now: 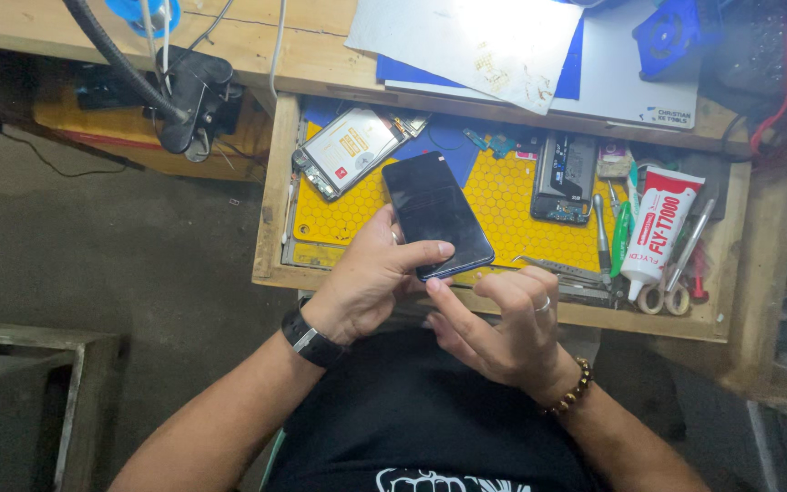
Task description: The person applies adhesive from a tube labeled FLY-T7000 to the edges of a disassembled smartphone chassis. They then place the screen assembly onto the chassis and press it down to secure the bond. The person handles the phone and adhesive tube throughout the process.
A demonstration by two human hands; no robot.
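A black smartphone (pixel 432 211) with a dark screen is held tilted over an open wooden drawer (pixel 270 196). My left hand (pixel 368 282) grips its lower end, thumb laid across the glass. My right hand (pixel 503 323) sits just below the phone's bottom edge, fingers curled, a fingertip touching the phone's lower corner. The left wrist carries a black band, the right a bead bracelet and a ring.
The drawer holds a yellow honeycomb mat (pixel 507 210), an opened phone frame (pixel 350 148), a bare phone chassis (pixel 564 178), a white glue tube (pixel 659 230), tweezers (pixel 600 232) and scissors (pixel 667 296). A clamp with a black flexible arm (pixel 195 96) grips the bench edge. Metal sheets (pixel 494 41) lie on the bench.
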